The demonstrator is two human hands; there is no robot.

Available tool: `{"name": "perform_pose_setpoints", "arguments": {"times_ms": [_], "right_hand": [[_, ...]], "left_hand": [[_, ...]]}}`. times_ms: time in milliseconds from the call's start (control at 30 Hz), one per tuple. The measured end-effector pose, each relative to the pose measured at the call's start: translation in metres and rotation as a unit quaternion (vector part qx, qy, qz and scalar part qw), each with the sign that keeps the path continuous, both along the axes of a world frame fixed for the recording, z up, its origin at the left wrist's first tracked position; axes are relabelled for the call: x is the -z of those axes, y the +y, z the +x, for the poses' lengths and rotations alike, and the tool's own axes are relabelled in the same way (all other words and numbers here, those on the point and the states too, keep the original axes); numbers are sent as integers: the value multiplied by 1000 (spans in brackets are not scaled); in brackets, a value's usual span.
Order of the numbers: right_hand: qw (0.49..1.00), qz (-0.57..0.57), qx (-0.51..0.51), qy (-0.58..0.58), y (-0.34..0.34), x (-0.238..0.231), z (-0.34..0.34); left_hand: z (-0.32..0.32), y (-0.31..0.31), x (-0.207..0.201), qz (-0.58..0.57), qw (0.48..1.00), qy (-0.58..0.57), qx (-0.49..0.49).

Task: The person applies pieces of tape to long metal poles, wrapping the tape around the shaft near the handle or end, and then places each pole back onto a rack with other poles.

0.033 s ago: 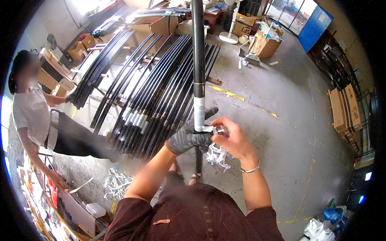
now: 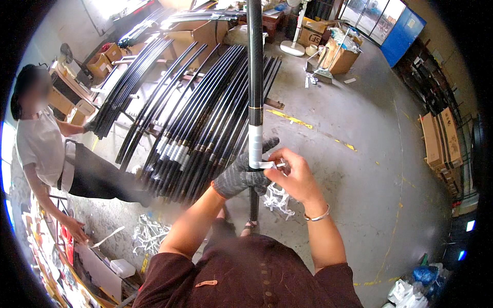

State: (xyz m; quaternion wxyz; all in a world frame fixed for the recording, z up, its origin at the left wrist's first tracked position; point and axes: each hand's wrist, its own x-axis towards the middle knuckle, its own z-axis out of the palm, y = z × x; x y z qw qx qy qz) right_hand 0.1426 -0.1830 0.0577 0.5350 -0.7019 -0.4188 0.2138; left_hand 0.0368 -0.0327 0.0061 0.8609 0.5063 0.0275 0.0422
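Observation:
A long black pole (image 2: 255,77) stands in front of me, running from the top of the view down toward my feet. White tape (image 2: 255,139) is wound round its lower part. My left hand (image 2: 239,177), in a dark grey knit glove, is closed around the pole just below the tape, its fingertips showing on the far side. My bare right hand (image 2: 295,177), with a bangle at the wrist, pinches the loose end of the white tape. That strip stretches sideways from the pole to my fingers.
Many black poles (image 2: 205,118) lie on a rack to the left, several with white wrapping. A person (image 2: 43,143) stands beside them. Scraps of white tape (image 2: 149,233) litter the floor. Cardboard boxes (image 2: 440,136) stand at the right, and a dustpan (image 2: 322,75) lies farther back.
My right hand has shifted very slightly, keeping the tape end pinched. The pole has moved a touch to the right. My left hand keeps its grip.

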Motion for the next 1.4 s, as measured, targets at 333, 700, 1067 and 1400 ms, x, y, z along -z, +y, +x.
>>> {"name": "perform_pose_setpoints", "arguments": {"times_ms": [333,700,1067,1400], "right_hand": [[923,-176,199,-280,-23,111,112],[727,-585,349,-86,-427,272,128],[749,-616,234,63,-383,299,-92],[707,-623,328,63,-332,230,-59]], "left_hand": [[-52,51,35,-148,987,14,63],[-177,115,63,14,973,208,-95],[-114,161,278,548,694,353,-306],[-57,181,302,627,612,419,-238]]}}
